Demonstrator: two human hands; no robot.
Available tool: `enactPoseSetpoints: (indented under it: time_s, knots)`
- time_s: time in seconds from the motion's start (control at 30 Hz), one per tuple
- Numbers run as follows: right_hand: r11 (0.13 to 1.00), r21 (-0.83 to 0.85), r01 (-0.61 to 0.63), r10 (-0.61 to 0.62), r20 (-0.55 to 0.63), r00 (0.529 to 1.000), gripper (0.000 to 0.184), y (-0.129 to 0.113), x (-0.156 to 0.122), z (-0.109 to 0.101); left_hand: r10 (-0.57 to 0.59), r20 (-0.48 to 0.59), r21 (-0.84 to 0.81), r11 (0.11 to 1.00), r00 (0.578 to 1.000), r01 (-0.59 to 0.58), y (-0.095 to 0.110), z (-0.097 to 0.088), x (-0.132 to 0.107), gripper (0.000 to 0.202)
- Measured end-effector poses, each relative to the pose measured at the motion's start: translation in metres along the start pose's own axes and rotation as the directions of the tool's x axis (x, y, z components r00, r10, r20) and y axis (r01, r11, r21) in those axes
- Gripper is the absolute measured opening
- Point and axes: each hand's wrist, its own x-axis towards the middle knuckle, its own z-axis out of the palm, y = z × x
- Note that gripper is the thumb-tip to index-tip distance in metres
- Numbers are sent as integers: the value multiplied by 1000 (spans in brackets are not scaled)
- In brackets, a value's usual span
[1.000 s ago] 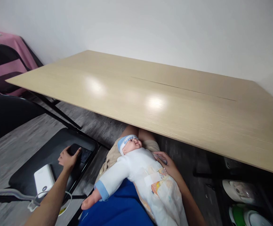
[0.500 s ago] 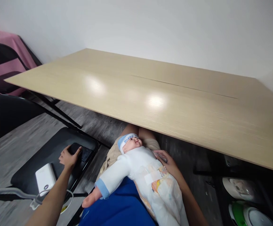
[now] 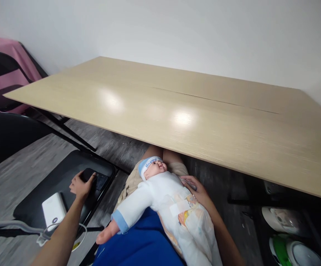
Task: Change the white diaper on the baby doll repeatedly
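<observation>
Head view: a pale wooden table (image 3: 149, 107) stands before a white wall (image 3: 204, 33). Below its near edge, a doll (image 3: 163, 192) lies on the lap, the right hand (image 3: 197, 189) against its side (grip indeterminable). The left hand (image 3: 80, 186) grasps a dark device (image 3: 89, 174) near a black seat's (image 3: 63, 177) right corner.

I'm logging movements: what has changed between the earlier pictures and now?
Only the view shifted slightly; nothing was grasped or released. The left hand stays on the dark object, the right hand against the doll; the white device lies unmoved on the chair.
</observation>
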Motion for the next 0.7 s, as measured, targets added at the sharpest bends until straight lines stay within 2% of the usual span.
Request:
enactPoseSetpoints:
  time_s: [0.7]
  knots:
    - [1000,14,1,-1,0,1000,49,0,1,2,23,18,26,999,1000,-23,-7,2,3,88]
